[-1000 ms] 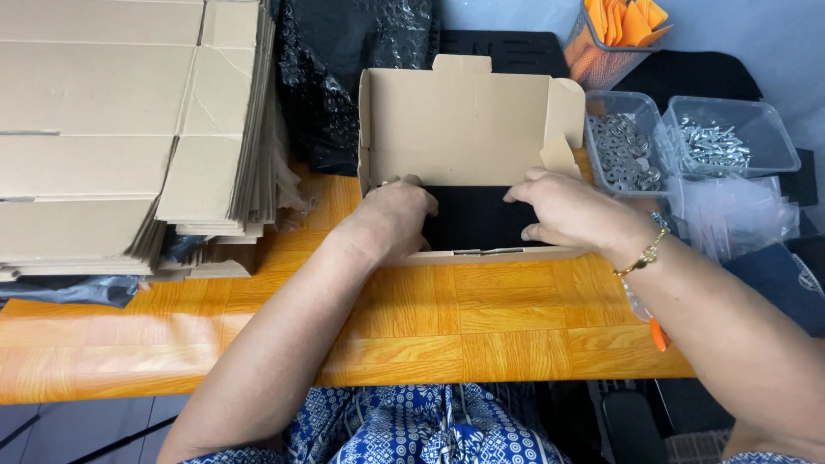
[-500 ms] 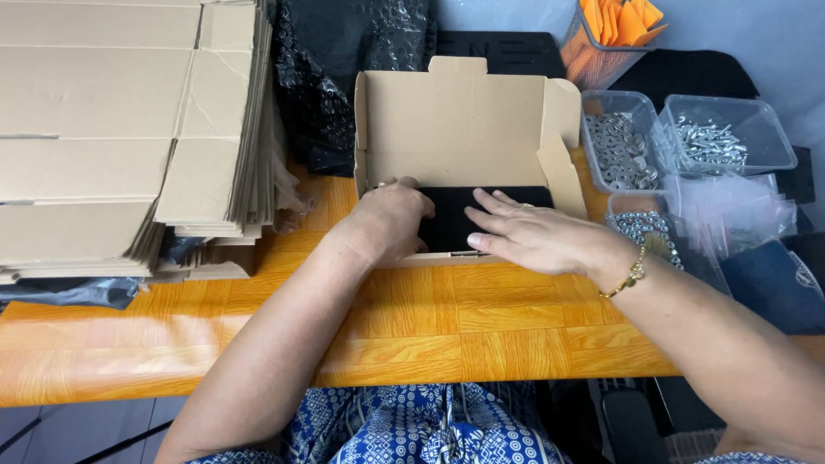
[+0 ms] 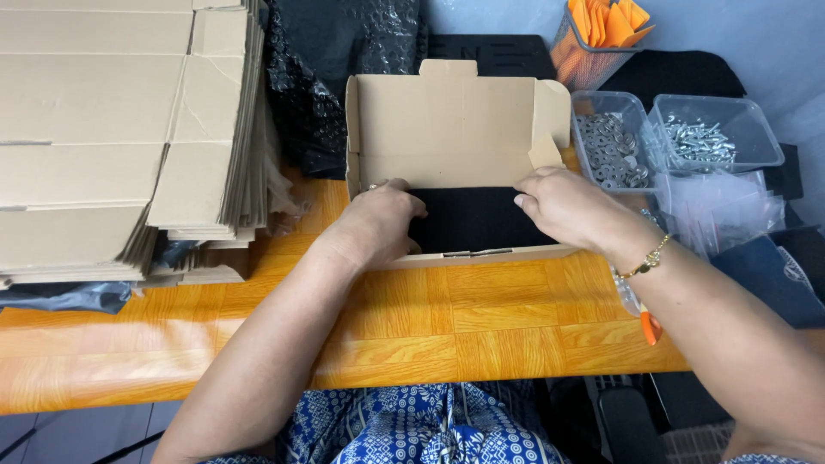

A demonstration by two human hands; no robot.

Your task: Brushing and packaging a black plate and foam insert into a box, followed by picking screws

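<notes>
An open cardboard box (image 3: 455, 129) stands on the wooden table (image 3: 430, 318), lid flap raised toward the back. A flat black item (image 3: 473, 219) lies inside it. My left hand (image 3: 378, 222) rests in the left end of the box, fingers curled on the black item. At the right end my right hand (image 3: 563, 206), with a gold bracelet on the wrist, presses on the black item with its fingertips bent down. How far the black item reaches under the hands is hidden.
A tall stack of flat cardboard blanks (image 3: 112, 137) fills the left. Black bubble wrap (image 3: 335, 69) lies behind the box. At right are two clear tubs, washers (image 3: 610, 146) and screws (image 3: 705, 137), small plastic bags (image 3: 722, 210), and a mesh cup of orange pieces (image 3: 601, 34).
My right hand swung from the right end toward the box's middle, then back to the right end. The left hand has stayed in the left end.
</notes>
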